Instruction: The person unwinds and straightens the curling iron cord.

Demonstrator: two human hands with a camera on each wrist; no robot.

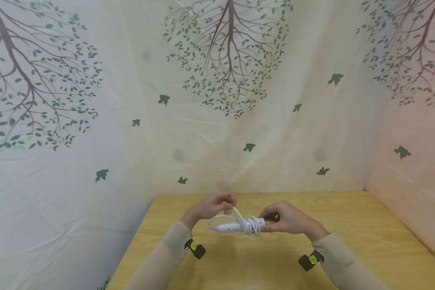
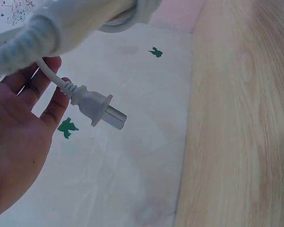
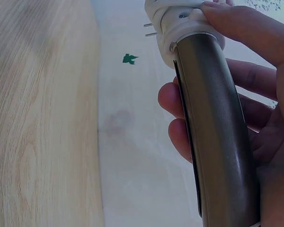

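A white curling iron is held up above the table, lying roughly level, its handle pointing left. White cord is wound in several turns around the handle near the barrel. My right hand grips the iron where handle and barrel meet. In the right wrist view, the brownish metal barrel with its clamp runs along the palm. Beyond the handle's left end, my left hand pinches the cord close to its two-prong plug, which hangs free below the fingers. A loop of cord bows out at the handle's end.
Beneath both hands lies a light wood-grain table. Pale sheeting printed with trees and green birds hangs behind it and along both sides. Each forearm wears a small black wrist camera.
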